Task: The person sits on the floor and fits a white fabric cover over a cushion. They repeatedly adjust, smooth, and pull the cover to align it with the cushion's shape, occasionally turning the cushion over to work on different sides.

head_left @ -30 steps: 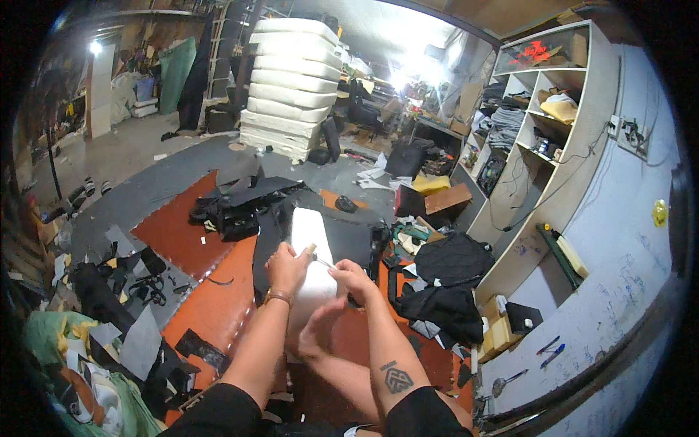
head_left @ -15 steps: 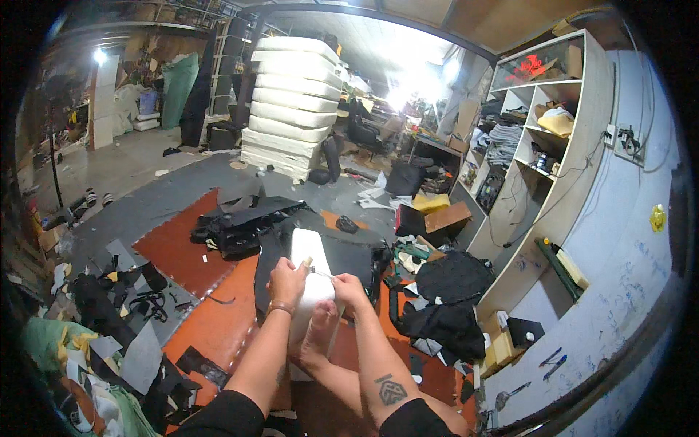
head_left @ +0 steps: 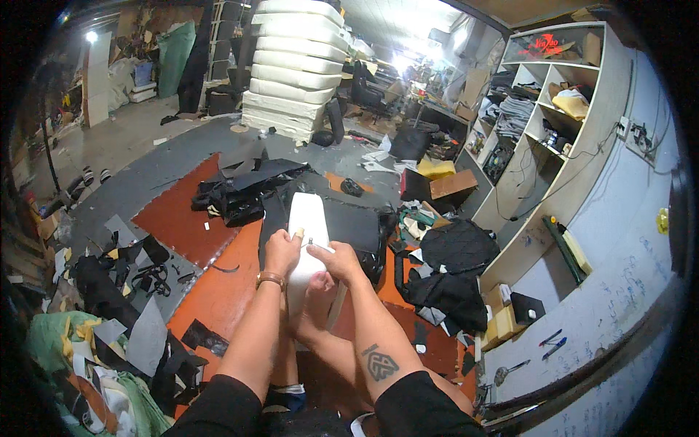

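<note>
A long white padded block [head_left: 307, 211], like a foam cushion, stands in front of me, with my bare foot [head_left: 314, 309] against its near right side. My left hand [head_left: 282, 252] is closed at the block's left edge; a tan cap or wrap [head_left: 298, 233] shows at its thumb tip. From the right, my right hand [head_left: 337, 261] presses its closed fingers near the block's top face, thumb toward the left hand. Between the thumbs is a small dark metal piece [head_left: 311, 241], too small to name. What the curled fingers hold is hidden.
Black sheet material [head_left: 251, 182] lies beyond on orange and brown mats [head_left: 178, 215]. Dark scraps and scissors [head_left: 153, 279] litter the left; a black fabric heap [head_left: 455, 273] lies right. A white cushion stack [head_left: 295, 65] stands behind, and a shelf unit [head_left: 553, 124] at right.
Both hands have shifted up and slightly left in the picture. My right hand has come closer to the left, and its thumb now points across the block. The view has tilted down.
</note>
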Demonstrator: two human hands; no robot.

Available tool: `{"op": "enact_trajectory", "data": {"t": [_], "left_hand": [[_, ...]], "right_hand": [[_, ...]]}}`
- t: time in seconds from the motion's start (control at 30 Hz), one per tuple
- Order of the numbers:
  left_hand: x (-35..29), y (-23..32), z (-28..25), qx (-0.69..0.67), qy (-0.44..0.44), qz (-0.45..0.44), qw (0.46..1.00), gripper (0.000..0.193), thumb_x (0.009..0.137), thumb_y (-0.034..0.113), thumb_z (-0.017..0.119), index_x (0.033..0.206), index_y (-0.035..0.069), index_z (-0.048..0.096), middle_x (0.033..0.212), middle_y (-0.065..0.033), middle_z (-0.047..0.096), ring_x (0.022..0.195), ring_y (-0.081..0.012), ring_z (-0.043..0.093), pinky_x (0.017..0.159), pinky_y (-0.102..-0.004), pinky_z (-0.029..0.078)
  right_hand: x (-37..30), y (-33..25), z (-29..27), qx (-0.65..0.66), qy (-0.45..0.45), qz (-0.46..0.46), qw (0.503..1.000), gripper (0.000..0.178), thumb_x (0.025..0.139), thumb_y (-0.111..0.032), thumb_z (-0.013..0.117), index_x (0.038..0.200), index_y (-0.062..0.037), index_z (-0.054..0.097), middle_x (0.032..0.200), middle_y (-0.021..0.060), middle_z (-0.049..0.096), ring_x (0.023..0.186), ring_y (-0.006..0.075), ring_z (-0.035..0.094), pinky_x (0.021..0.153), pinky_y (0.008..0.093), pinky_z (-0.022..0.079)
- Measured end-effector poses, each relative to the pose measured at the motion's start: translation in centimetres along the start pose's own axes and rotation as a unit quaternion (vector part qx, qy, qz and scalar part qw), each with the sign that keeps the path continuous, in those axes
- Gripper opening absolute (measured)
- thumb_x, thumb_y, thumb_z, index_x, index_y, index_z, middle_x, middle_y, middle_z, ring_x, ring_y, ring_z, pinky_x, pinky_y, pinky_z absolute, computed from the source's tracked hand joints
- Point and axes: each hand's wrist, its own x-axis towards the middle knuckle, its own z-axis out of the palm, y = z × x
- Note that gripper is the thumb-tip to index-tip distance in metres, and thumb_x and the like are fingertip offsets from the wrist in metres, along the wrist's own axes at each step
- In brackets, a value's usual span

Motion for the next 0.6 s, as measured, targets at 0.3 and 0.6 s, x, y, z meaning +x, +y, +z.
{"op": "enact_trajectory", "data": {"t": [0.3,0.6], "left_hand": [[0.7,-0.3,-2.2,-0.005,-0.079,-0.041,0.996,0.045,0.095,0.039,0.067,0.081,-0.004,0.067,0.085,-0.031,0.069,0.086,-0.0512,0.066,0.076,-0.0543,0.051],[-0.7,-1.1,-3.1,-0.028,-0.071,-0.002,0.997,0.046,0.098,0.036,0.067,0.079,-0.005,0.064,0.075,-0.0274,0.067,0.069,-0.0435,0.064,0.068,-0.0518,0.049]], "right_hand": [[-0.5,-0.7,1.4,-0.122,0.049,-0.051,0.99,0.058,0.095,-0.05,0.072,0.115,0.0035,0.076,0.099,0.0221,0.078,0.092,0.0309,0.075,0.084,0.0423,0.057],[-1.5,-0.4,2.0,-0.106,0.034,-0.053,0.992,0.059,0.096,-0.052,0.069,0.112,0.0051,0.075,0.097,0.0221,0.077,0.088,0.0289,0.075,0.082,0.0401,0.057]]}}
